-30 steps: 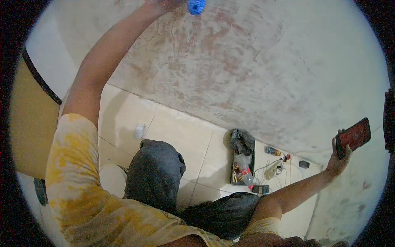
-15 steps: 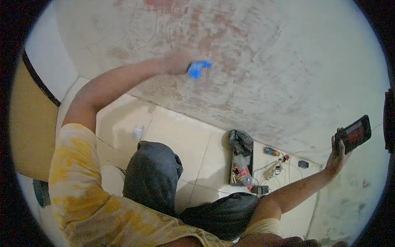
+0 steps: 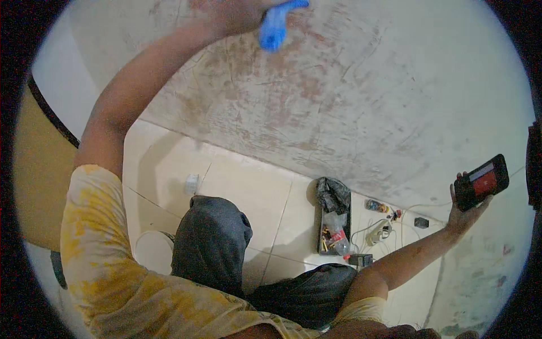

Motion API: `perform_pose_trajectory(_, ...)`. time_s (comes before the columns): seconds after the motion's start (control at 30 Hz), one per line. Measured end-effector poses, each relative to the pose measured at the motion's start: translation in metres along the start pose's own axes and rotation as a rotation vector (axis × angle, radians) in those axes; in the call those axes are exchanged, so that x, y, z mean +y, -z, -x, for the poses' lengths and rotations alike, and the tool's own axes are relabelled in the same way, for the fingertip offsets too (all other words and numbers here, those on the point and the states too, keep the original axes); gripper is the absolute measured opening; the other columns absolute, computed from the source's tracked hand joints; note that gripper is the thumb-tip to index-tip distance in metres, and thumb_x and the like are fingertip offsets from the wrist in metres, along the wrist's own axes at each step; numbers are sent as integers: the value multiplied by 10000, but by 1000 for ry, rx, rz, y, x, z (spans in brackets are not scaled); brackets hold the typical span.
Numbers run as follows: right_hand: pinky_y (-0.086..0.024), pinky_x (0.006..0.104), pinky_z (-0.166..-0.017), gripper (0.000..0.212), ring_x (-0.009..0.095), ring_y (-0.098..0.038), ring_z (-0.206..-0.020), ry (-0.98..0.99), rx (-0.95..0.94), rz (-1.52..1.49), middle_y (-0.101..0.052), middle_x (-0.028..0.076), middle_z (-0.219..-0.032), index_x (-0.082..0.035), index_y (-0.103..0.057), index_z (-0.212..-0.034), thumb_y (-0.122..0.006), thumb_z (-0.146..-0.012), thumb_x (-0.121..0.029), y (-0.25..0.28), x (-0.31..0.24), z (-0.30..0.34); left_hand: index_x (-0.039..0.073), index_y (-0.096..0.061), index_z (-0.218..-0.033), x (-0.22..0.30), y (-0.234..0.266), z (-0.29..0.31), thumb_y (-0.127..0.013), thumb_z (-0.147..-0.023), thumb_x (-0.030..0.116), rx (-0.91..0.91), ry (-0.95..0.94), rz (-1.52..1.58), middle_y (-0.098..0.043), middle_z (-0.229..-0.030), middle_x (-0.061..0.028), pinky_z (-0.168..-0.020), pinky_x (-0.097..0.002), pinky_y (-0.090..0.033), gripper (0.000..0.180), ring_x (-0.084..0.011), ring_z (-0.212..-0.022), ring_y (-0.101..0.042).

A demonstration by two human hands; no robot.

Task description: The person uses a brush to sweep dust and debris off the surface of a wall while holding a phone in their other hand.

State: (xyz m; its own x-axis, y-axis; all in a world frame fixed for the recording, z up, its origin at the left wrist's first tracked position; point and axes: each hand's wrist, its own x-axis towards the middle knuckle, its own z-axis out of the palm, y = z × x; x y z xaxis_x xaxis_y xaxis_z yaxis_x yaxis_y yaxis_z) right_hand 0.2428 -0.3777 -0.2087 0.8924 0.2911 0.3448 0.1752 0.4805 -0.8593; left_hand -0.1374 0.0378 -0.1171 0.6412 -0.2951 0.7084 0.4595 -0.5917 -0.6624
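My left hand (image 3: 240, 14) is raised to the top edge of the view, close to a stained, rough wall (image 3: 361, 113). Its fingers are closed round a bright blue object (image 3: 273, 35) with a rounded lower end and a narrow part pointing right; I cannot make out its exact kind. Whether the blue object touches the wall cannot be told. Far to the right, my right hand (image 3: 464, 217) holds a black smartphone (image 3: 483, 182) with a lit, partly red screen, fingertips curled over its left edge.
On the tiled floor (image 3: 248, 175) by the wall lies a black tray (image 3: 320, 243) with a crumpled black bag (image 3: 333, 194) and a clear plastic bottle (image 3: 339, 240). Cables, a black adapter (image 3: 361, 260) and a small bottle (image 3: 375, 205) lie beside it. A small whitish container (image 3: 192, 183) stands left.
My left hand has moved up along the wall with the blue object. The phone in my right hand has tilted slightly, and more of its screen shows.
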Motion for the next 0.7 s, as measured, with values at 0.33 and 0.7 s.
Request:
perform_pose_trajectory(0.33,-394,486,-906,649,338,-506,-1120,5,-58,-87,-512,193,-1221,-72,-357,-1326,-401,-863,-524,4,-5,3,176,-559,-1091,41,-43,45,-583,-757,214,-97,-137,139,-604,-910,-34,-661,-365,-517,337,-226,-834,-619)
perform_pose_trajectory(0.7,-428,463,-869,560,309,-532,-1088,24,-87,11,-551,167,-1176,-83,-419,-1283,-461,-867,-456,3,-12,3,169,-528,-1163,59,-76,90,-526,-787,145,-195,-131,208,-560,-954,-80,-685,-382,-504,376,-256,-876,-582)
